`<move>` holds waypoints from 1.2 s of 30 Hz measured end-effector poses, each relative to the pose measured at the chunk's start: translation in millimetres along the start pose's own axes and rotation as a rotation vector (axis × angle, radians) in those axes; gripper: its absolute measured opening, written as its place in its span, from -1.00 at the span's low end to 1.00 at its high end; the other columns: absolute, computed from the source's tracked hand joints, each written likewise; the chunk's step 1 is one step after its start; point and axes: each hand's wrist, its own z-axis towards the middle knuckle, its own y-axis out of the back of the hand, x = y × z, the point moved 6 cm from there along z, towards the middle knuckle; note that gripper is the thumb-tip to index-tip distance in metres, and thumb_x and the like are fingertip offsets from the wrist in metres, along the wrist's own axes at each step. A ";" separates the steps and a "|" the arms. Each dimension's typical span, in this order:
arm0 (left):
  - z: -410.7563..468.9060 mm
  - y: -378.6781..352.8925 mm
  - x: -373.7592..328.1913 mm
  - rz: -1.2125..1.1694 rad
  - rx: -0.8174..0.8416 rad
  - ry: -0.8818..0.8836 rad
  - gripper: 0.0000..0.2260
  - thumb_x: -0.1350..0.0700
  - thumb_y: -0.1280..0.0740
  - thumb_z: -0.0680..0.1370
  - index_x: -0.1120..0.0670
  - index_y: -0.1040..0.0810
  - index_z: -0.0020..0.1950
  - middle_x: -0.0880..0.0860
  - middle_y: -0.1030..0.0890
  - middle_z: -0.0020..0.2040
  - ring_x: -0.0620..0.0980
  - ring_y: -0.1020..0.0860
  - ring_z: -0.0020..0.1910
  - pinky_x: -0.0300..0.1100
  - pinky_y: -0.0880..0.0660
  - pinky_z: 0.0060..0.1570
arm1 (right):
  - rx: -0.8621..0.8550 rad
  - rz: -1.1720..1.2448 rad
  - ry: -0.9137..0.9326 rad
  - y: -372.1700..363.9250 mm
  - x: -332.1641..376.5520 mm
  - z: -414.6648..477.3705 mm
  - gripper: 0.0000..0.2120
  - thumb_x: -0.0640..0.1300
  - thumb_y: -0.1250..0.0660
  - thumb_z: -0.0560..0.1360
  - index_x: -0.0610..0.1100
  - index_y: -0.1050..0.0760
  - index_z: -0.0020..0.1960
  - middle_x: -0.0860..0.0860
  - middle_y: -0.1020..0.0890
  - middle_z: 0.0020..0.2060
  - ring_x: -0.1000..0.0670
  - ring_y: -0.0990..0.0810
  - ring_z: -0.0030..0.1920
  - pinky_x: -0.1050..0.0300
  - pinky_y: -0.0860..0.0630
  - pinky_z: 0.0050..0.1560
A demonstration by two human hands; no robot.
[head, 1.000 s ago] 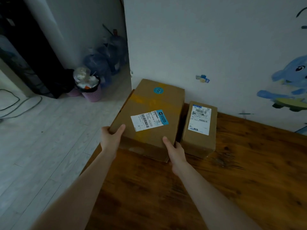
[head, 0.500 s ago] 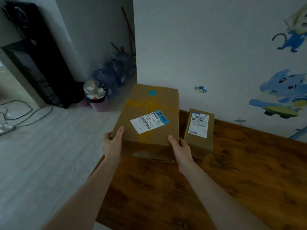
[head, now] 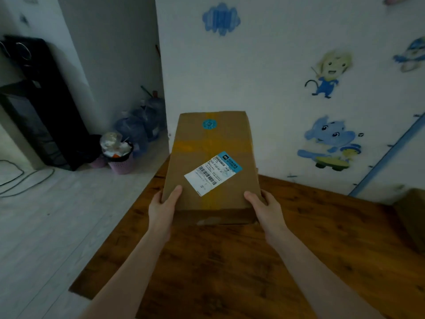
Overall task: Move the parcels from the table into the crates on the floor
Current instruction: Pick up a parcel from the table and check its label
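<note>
The parcel (head: 211, 162) is being held just above the table (head: 310, 245), over its left part near the wall, with a white label (head: 212, 172) and a round blue sticker (head: 209, 124) showing on its top face. It is being gripped at its two near corners: the left hand (head: 162, 208) is being pressed thumb-down on the top face with its other fingers hidden under the left edge, while the right hand (head: 264, 208) is being kept thumb on top, fingers curled round the right side. Another brown box (head: 411, 217) is being cut off by the right edge, well apart on the table.
</note>
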 end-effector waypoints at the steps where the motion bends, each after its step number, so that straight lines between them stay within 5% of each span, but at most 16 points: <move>1: -8.4 -9.0 1.9 0.002 0.026 0.000 -0.41 -0.06 -0.41 0.47 0.14 -0.34 0.41 0.05 -0.53 0.09 0.03 -0.54 -0.01 -0.09 -0.54 -0.11 | -0.014 -0.005 0.001 11.8 -0.6 -1.6 -0.34 0.09 -0.37 0.46 -0.07 -0.23 0.47 -0.03 -0.42 0.31 -0.10 -0.44 0.27 -0.15 -0.46 0.25; 5: -47.4 -51.3 13.7 -0.025 0.099 0.028 -0.45 -0.02 -0.43 0.46 0.12 -0.38 0.38 0.02 -0.54 0.00 0.08 -0.55 0.04 0.11 -0.53 0.10 | -0.062 0.007 0.005 72.9 -4.3 -14.3 -0.34 0.07 -0.37 0.47 -0.08 -0.23 0.47 -0.07 -0.44 0.29 -0.10 -0.45 0.24 -0.13 -0.47 0.24; 14: -119.6 -125.4 42.2 0.078 0.301 0.100 -0.32 -0.08 -0.47 0.40 0.09 -0.26 0.40 0.07 -0.48 0.13 0.10 -0.50 0.08 0.09 -0.56 -0.06 | -0.120 0.005 0.049 197.1 -11.9 -46.9 -0.38 0.02 -0.37 0.48 -0.11 -0.25 0.45 -0.05 -0.44 0.23 -0.03 -0.43 0.15 0.06 -0.44 0.11; 18: -152.8 -153.0 55.4 0.144 0.374 0.080 -0.45 -0.04 -0.48 0.40 0.06 -0.37 0.31 0.04 -0.53 0.11 0.05 -0.52 0.07 0.06 -0.54 -0.01 | -0.119 0.005 0.035 238.5 -19.4 -58.0 -0.36 0.01 -0.38 0.47 -0.11 -0.23 0.46 -0.03 -0.43 0.21 -0.05 -0.44 0.16 0.03 -0.43 0.16; 21: -168.3 -165.5 59.3 0.141 0.399 0.048 -0.49 -0.02 -0.49 0.39 0.03 -0.38 0.25 0.04 -0.55 0.12 0.05 -0.54 0.09 0.09 -0.54 0.05 | -0.097 0.020 -0.033 260.2 -24.3 -63.2 -0.27 0.03 -0.41 0.43 -0.10 -0.17 0.49 -0.08 -0.42 0.29 -0.09 -0.44 0.21 -0.09 -0.40 0.29; 27: -186.9 -183.5 54.2 0.221 0.476 -0.015 -0.32 -0.03 -0.54 0.27 0.10 -0.38 0.31 0.03 -0.57 0.09 0.03 -0.56 0.05 0.03 -0.53 0.09 | -0.021 0.056 -0.130 285.6 -22.8 -76.7 -0.13 0.20 -0.43 0.29 -0.13 -0.22 0.46 0.00 -0.52 -0.03 0.00 -0.52 -0.04 0.11 -0.48 -0.15; 31: -186.6 -194.1 43.4 0.235 0.553 0.038 -0.11 -0.16 -0.54 0.13 0.08 -0.35 0.39 0.06 -0.56 0.17 0.07 -0.54 0.12 0.09 -0.48 0.19 | -0.041 0.097 -0.137 297.1 -22.7 -78.4 -0.22 0.07 -0.47 0.29 -0.20 -0.30 0.40 -0.08 -0.56 0.00 -0.09 -0.56 0.03 -0.02 -0.54 0.06; 36: -186.3 -201.8 31.1 0.265 0.572 0.034 -0.23 -0.10 -0.52 0.24 0.03 -0.36 0.38 0.05 -0.56 0.13 0.06 -0.53 0.09 0.05 -0.47 0.12 | -0.058 0.104 -0.154 298.4 -24.1 -83.7 -0.25 0.03 -0.48 0.32 -0.20 -0.29 0.40 -0.08 -0.54 -0.03 -0.11 -0.55 0.01 -0.06 -0.55 -0.01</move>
